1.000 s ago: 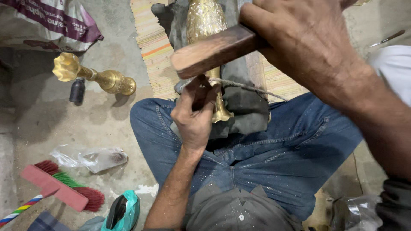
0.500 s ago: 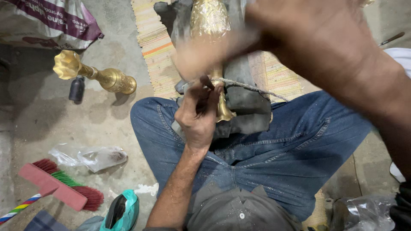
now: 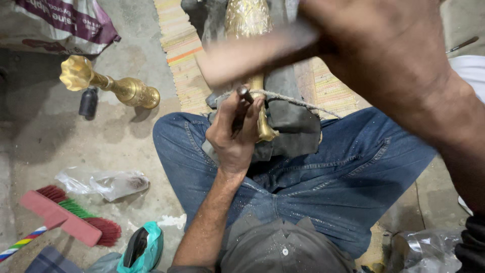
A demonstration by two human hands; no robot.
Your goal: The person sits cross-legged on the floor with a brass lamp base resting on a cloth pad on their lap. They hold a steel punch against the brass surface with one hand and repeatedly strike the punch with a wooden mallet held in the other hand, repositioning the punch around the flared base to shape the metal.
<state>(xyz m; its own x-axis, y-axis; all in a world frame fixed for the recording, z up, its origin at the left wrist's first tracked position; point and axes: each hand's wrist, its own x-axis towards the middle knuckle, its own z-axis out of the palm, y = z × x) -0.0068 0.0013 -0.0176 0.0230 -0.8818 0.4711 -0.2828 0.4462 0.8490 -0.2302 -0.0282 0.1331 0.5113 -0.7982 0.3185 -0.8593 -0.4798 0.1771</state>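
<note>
1. The left hand [image 3: 233, 132] is closing round a dark punch [image 3: 240, 108], pressing its tip against the brass vase [image 3: 250, 30] lying just beyond the knuckles.
2. The right hand [image 3: 384, 55] is gripping a wooden mallet [image 3: 252, 55] (blurred), directly above the punch.
3. Another brass piece [image 3: 108, 86] is lying well off to the left hand's outer side, on the floor.
</note>
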